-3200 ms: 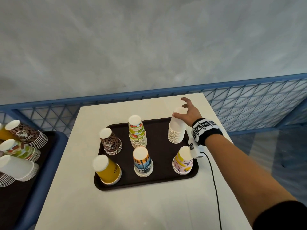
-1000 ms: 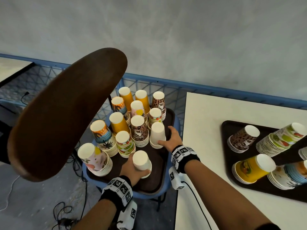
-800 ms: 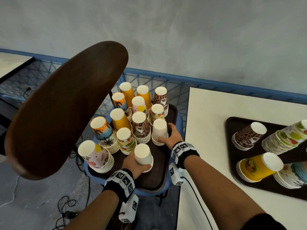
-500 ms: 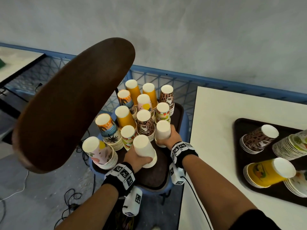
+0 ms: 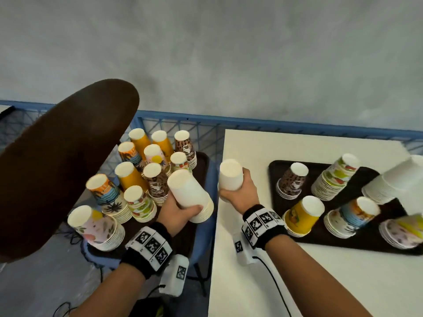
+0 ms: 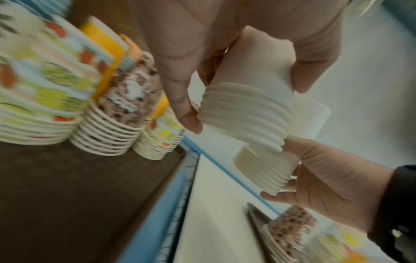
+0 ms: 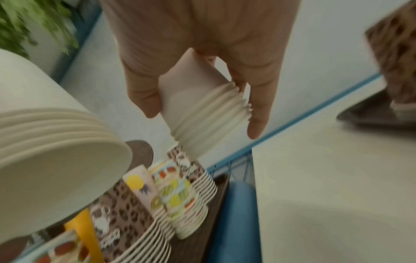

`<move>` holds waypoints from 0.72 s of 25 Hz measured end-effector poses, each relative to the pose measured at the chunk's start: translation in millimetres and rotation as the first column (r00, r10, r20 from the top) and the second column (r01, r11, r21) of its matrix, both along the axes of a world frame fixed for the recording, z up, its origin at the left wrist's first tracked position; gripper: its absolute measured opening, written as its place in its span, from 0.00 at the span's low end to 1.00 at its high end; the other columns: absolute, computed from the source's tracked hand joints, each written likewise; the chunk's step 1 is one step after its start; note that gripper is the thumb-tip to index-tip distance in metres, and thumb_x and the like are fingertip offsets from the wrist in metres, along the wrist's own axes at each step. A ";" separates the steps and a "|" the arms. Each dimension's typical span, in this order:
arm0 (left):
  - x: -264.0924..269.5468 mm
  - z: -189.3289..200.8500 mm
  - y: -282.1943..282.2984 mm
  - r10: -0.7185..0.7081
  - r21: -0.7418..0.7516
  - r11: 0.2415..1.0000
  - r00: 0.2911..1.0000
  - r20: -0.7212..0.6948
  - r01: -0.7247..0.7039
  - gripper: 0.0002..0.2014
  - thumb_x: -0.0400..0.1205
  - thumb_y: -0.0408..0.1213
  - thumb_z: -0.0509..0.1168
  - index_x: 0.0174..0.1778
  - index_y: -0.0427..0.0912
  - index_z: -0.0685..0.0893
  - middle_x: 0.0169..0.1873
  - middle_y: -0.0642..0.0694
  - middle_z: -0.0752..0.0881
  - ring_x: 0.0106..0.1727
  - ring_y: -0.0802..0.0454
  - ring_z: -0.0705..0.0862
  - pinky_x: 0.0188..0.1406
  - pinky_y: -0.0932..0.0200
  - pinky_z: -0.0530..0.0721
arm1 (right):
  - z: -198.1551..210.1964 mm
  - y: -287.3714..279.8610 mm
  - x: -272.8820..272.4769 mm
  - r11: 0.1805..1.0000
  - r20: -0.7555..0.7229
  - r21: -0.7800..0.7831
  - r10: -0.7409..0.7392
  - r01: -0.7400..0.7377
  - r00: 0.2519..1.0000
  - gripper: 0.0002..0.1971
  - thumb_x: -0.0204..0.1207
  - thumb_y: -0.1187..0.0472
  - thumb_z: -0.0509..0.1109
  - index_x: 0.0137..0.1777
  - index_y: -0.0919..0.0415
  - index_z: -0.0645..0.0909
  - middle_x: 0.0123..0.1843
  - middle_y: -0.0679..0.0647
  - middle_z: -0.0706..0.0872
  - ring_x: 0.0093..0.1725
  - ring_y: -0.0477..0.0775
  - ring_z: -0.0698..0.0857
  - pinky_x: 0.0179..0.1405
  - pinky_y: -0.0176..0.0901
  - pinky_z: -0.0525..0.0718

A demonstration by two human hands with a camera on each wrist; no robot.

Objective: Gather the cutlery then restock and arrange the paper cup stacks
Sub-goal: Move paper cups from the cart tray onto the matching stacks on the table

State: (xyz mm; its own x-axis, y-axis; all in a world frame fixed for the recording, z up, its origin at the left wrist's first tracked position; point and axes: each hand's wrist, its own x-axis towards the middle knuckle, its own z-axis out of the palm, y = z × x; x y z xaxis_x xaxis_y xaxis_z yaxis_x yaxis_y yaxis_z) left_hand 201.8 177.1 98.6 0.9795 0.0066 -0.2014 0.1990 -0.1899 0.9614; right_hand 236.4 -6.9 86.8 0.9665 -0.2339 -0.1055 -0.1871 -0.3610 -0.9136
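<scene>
My left hand [image 5: 177, 210] grips a stack of plain white paper cups [image 5: 190, 195], tilted and lifted above the dark tray on the blue chair [image 5: 201, 161]. In the left wrist view that stack [image 6: 245, 108] sits between thumb and fingers. My right hand [image 5: 238, 193] holds a second white cup stack [image 5: 230, 175] upside down over the left edge of the white table [image 5: 320, 282]; the right wrist view shows this stack [image 7: 202, 110] in the fingers. Several patterned and yellow cup stacks [image 5: 146, 177] stand on the chair tray. On the table tray [image 5: 357, 244] stand more stacks, including a tall white one [image 5: 393, 181].
A dark brown chair back [image 5: 61, 165] rises at the left, close to the chair's cup stacks. A blue mesh railing [image 5: 206, 131] runs behind chair and table, with a grey wall beyond. Cables lie on the floor [image 5: 68, 239] at lower left.
Both hands have lifted their white cup stacks off the chair tray. The right hand has carried its stack rightward to the table's edge; the left stack is raised and tilted.
</scene>
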 end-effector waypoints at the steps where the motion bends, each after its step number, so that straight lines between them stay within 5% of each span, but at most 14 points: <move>1: -5.1 6.6 -19.9 -0.044 -0.043 0.998 0.999 0.023 0.045 0.43 0.59 0.32 0.79 0.70 0.37 0.69 0.60 0.43 0.80 0.61 0.51 0.78 0.60 0.58 0.75 | 11.3 -20.5 -11.2 1.000 0.028 0.003 -0.023 0.023 0.999 0.38 0.57 0.63 0.81 0.68 0.57 0.68 0.63 0.61 0.81 0.61 0.62 0.81 0.62 0.52 0.81; 3: -14.4 18.4 -57.5 -0.109 -0.123 0.986 0.993 0.045 0.114 0.47 0.52 0.38 0.78 0.70 0.39 0.69 0.58 0.45 0.82 0.58 0.52 0.81 0.57 0.61 0.80 | 31.5 -57.3 -30.1 0.997 0.093 0.034 -0.073 0.070 0.993 0.36 0.57 0.64 0.82 0.64 0.54 0.68 0.61 0.59 0.81 0.59 0.60 0.81 0.62 0.53 0.81; 7: -37.1 35.9 -147.9 -0.233 -0.122 0.962 0.968 0.095 0.243 0.48 0.51 0.48 0.76 0.70 0.43 0.71 0.62 0.43 0.83 0.62 0.47 0.82 0.62 0.51 0.81 | 59.9 -144.3 -74.2 0.984 0.177 0.089 -0.166 0.152 0.970 0.35 0.56 0.65 0.82 0.60 0.50 0.68 0.59 0.54 0.81 0.58 0.55 0.81 0.59 0.48 0.79; 9: -49.0 43.9 -190.5 -0.271 -0.100 0.955 0.957 0.100 0.280 0.47 0.50 0.50 0.75 0.68 0.44 0.72 0.60 0.45 0.84 0.59 0.50 0.83 0.55 0.58 0.81 | 67.9 -189.0 -95.6 0.977 0.208 0.099 -0.206 0.188 0.956 0.34 0.57 0.66 0.81 0.60 0.51 0.68 0.58 0.52 0.80 0.56 0.53 0.80 0.56 0.46 0.78; 12: -62.7 52.6 -245.7 -0.337 -0.087 0.934 0.935 0.111 0.347 0.40 0.55 0.44 0.76 0.64 0.49 0.71 0.55 0.50 0.82 0.52 0.56 0.82 0.49 0.64 0.79 | 74.5 -251.8 -117.7 0.954 0.220 0.108 -0.297 0.279 0.929 0.34 0.58 0.66 0.81 0.62 0.56 0.70 0.58 0.54 0.80 0.56 0.53 0.80 0.57 0.48 0.80; 18: -69.4 65.1 -368.8 -0.361 -0.072 0.925 0.923 0.134 0.372 0.34 0.67 0.29 0.77 0.64 0.51 0.67 0.58 0.51 0.80 0.58 0.53 0.79 0.56 0.61 0.77 | 80.0 -393.9 -123.0 0.889 0.235 -0.040 -0.435 0.456 0.869 0.40 0.59 0.59 0.81 0.70 0.59 0.68 0.64 0.62 0.79 0.63 0.63 0.79 0.65 0.60 0.79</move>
